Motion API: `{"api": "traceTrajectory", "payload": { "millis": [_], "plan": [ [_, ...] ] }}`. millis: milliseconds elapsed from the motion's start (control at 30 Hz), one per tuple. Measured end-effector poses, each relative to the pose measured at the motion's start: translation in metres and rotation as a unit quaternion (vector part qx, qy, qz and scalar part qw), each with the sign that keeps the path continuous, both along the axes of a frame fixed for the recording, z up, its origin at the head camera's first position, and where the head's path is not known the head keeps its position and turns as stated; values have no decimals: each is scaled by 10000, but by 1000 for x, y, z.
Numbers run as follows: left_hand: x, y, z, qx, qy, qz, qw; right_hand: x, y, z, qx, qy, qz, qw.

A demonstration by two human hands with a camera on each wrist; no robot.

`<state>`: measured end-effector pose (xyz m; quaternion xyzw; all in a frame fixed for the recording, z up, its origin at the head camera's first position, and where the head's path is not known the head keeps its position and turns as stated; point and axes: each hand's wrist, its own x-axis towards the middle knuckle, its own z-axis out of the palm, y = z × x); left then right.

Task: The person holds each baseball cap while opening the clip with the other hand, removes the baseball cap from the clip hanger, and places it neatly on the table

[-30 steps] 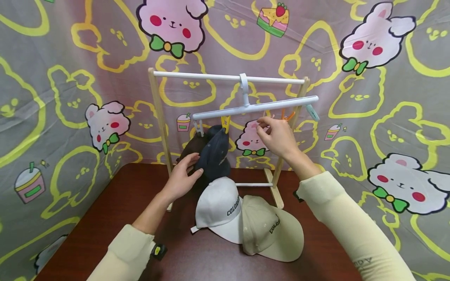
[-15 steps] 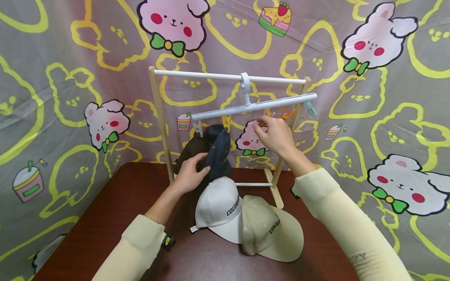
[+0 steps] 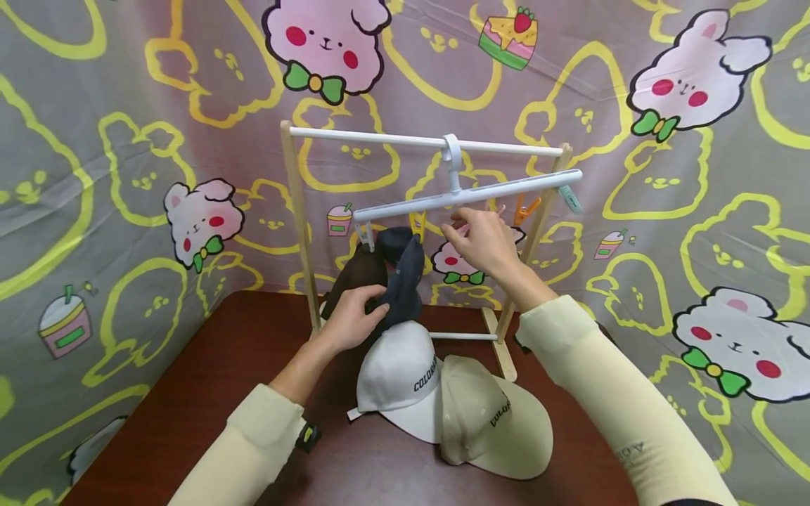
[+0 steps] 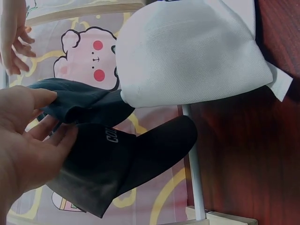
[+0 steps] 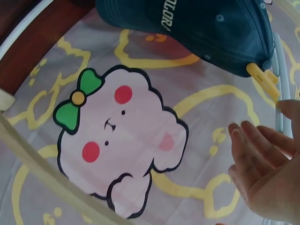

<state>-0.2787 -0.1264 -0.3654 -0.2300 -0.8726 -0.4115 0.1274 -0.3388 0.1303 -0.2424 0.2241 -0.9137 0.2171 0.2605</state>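
Observation:
A navy baseball cap hangs from the yellow clip of a white hanger. My left hand pinches the cap's edge between thumb and fingers; the left wrist view shows the thumb on the navy cloth. Beside it, a dark brown-black cap hangs from a grey-white clip, close to my left fingertips. Under the hanger bar, my right hand hovers right of the yellow clip, fingers loosely bent and holding nothing. In the right wrist view its thumb is close to that clip.
A white cap and a beige cap lie on the brown table in front of the wooden rack. An orange clip and a teal clip hang at the hanger's right end. A patterned cloth stands behind.
My left hand has moved right and taken the navy cap's edge, and the cap has turned and narrowed in view. My right hand has shifted slightly left under the hanger.

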Motion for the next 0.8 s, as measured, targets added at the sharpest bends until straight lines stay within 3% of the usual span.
{"api": "traceTrajectory", "payload": {
  "millis": [200, 800],
  "plan": [
    [-1, 0, -1, -31, 75, -22, 10000, -7, -17, -2, -131, -52, 378, 9992],
    [0, 6, 2, -219, 335, -112, 9991, -17, -44, -8, -435, 249, 202, 9985]
  ]
}}
